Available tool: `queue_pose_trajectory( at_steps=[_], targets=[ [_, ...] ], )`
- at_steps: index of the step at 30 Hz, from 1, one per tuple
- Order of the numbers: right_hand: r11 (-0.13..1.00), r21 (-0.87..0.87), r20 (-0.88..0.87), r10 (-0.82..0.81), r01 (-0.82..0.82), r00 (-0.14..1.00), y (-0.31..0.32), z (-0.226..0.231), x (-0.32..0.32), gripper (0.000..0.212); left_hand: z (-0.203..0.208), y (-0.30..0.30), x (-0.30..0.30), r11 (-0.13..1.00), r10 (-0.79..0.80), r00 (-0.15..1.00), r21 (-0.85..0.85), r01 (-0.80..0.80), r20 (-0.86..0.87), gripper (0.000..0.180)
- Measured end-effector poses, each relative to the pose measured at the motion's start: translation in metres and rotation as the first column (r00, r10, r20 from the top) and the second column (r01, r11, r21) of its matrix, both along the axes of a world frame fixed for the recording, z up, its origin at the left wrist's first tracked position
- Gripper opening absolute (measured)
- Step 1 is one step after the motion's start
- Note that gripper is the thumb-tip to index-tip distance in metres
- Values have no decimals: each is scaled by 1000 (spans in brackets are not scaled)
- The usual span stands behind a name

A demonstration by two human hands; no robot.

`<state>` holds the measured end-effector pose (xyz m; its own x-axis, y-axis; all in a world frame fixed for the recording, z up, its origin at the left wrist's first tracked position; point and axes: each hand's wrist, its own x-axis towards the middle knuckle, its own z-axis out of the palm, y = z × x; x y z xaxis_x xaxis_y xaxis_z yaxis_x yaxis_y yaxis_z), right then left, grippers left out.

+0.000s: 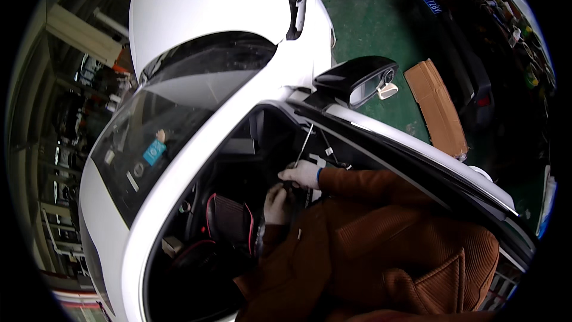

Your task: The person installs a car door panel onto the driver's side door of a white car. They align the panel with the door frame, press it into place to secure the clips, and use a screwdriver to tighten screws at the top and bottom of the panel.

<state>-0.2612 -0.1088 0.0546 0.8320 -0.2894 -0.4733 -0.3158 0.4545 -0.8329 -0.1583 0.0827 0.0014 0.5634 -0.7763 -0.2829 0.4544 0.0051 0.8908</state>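
Note:
Both of my hands wear white gloves and are inside the open doorway of a white car [298, 62]. My right hand [304, 174] is closed around a thin, straight, pale rod [304, 146], which slants up and away toward the door hinge side. Whether it has a handle is hidden in the fist. Just to its left and nearer me, my left hand [275, 204] has its fingers curled in close beside the right. Something small and dark lies between the two hands, too dim to name. A dark seat with red piping [229, 220] is to the left.
The open car door [405, 143] stands along my right side, with a black wing mirror [356, 80] at its front. The hood [208, 6] is raised. A flattened cardboard piece [437, 107] lies on the green floor beside a dark bumper [462, 48].

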Motion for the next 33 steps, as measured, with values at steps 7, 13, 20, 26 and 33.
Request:
queue_pose_trajectory(
  at_steps=[7, 13, 20, 26, 33],
  targets=[
    [995, 95, 92, -16, 8, 996, 4, -24, 9, 18, -3, 17, 3, 976, -40, 995, 209, 58, -88, 42],
    [977, 201, -55, 78, -66, 995, 8, -14, -3, 34, 24, -2, -22, 984, 108, 940, 103, -149, 323, 23],
    [995, 103, -37, 15, -11, 999, 16, -3, -5, 25, 34, 1, -17, 998, -63, 861, -15, 64, -504, 41],
    [999, 32, -47, 29, -27, 998, 9, 1, -14, 40, 26, -8, -7, 958, -286, 727, -171, 230, -624, 52],
    [929, -360, -220, 10, -90, 975, -11, 91, -62, 41, 9, -31, 4, 800, -592, 604, -479, 361, -533, 25]
  ],
)
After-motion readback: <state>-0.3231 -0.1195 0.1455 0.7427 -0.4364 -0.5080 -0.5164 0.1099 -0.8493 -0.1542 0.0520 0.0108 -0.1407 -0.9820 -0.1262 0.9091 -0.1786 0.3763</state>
